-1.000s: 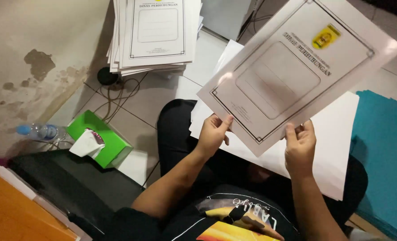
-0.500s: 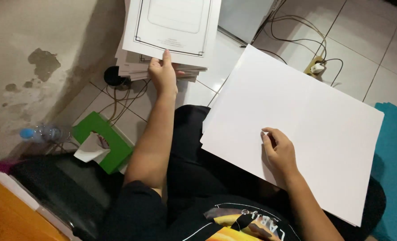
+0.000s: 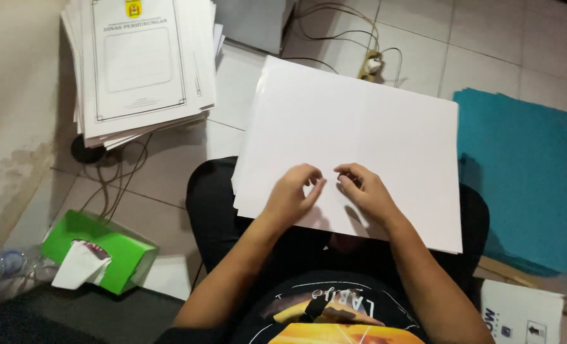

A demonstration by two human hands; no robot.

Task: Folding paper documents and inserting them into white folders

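Resting across the seated person's lap, a stack of blank white sheets lies flat with both hands on its near edge. Left hand and right hand meet fingertip to fingertip, each curled and pinching at the top sheet. Beyond, on the tiled floor: a pile of printed bordered covers, a green tissue box, teal card, and a cabled power strip.

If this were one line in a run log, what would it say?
left hand: fingers on blank white sheets | right hand: same sheets, on lap | printed stack: floor, left | green tissue box: lower left
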